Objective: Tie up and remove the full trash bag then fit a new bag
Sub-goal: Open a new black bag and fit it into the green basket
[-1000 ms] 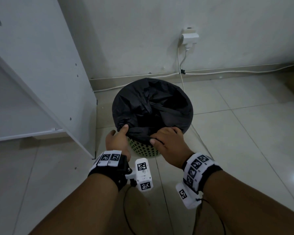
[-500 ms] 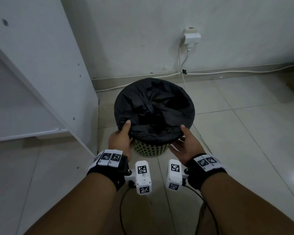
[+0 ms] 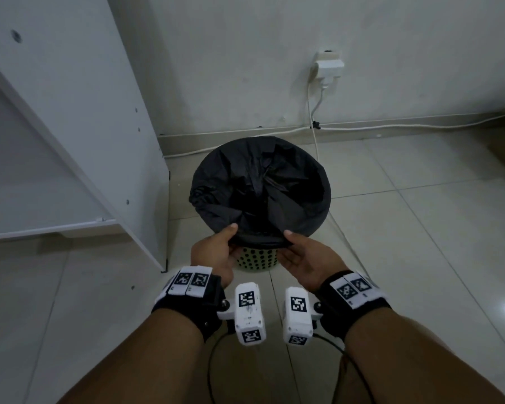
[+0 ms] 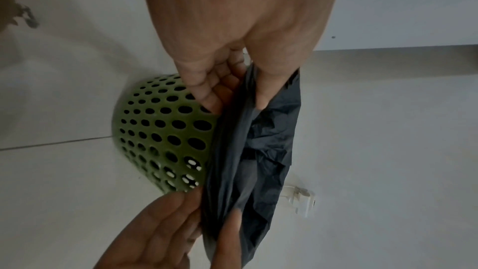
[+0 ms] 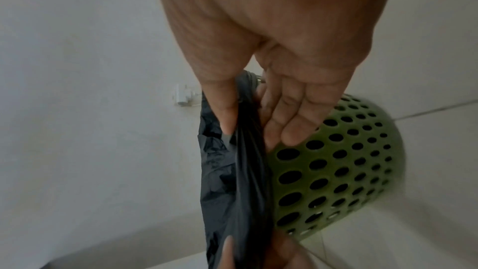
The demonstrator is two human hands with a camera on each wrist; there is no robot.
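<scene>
- A second ago the right hand [image 3: 303, 258] lay knuckles-up on the near edge of the black trash bag [image 3: 260, 185]. Half a second ago it sat further round the right side of the rim. Now it has come back toward the middle with the palm turned up.
- The left hand [image 3: 216, 252] has slid inward along the near rim too, so both hands now sit close together at the front of the bin.
- This suggests that the folded-over bag edge is being worked along the rim. Whether it is being lifted off or seated on is not clear from the pictures.
- The bag lines the green perforated bin [image 3: 258, 259], which stands on the tiled floor [image 3: 420, 243] beside a white cabinet [image 3: 70, 126] and near the wall socket [image 3: 328, 67].
- Its mouth is stretched over the whole rim, and crumpled plastic sags inside.
- The left hand pinches the bag's hem: the left wrist view shows the thumb on the inner face and the fingers [image 4: 207, 97] curled under, against the bin wall.
- The right hand grips the hem likewise in the right wrist view, with the thumb over the plastic and the fingers [image 5: 287, 130] beneath, touching the bin.
- The stretch of hem between the two thumbs is taut and slightly raised.
</scene>
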